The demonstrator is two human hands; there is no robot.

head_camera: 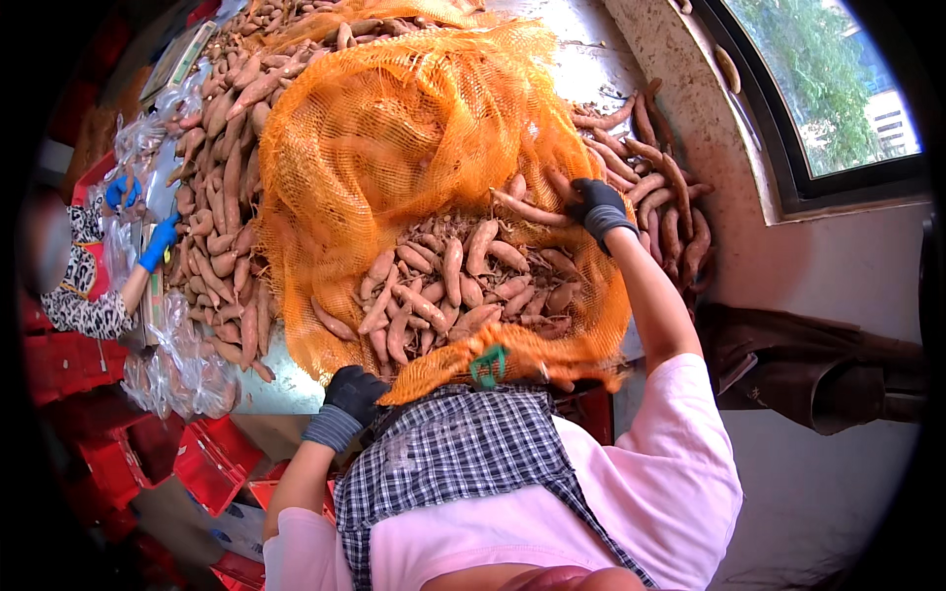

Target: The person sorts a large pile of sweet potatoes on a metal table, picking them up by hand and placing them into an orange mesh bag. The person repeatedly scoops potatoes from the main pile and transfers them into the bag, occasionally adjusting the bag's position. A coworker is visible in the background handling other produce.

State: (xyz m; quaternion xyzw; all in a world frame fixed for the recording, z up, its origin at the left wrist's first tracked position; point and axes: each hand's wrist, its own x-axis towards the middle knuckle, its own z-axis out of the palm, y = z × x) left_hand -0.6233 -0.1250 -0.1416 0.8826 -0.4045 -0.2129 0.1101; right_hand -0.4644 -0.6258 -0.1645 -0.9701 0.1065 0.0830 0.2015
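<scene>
An orange mesh sack lies spread over the table, its near part opened around a heap of sweet potatoes. My left hand, in a dark glove with a grey cuff, is at the sack's near left edge; its fingertips are hard to make out, and whether it grips the mesh is unclear. My right hand, gloved alike, is over the sack's right side with its fingers around the end of a sweet potato. Another long sweet potato touches or lies close to those fingers. A green tie sits on the sack's near rim.
Many loose sweet potatoes cover the table's left. Long, curved ones pile up by the wall at right. A co-worker in blue gloves stands at far left, near clear plastic bags. Red crates stand below. A window is upper right.
</scene>
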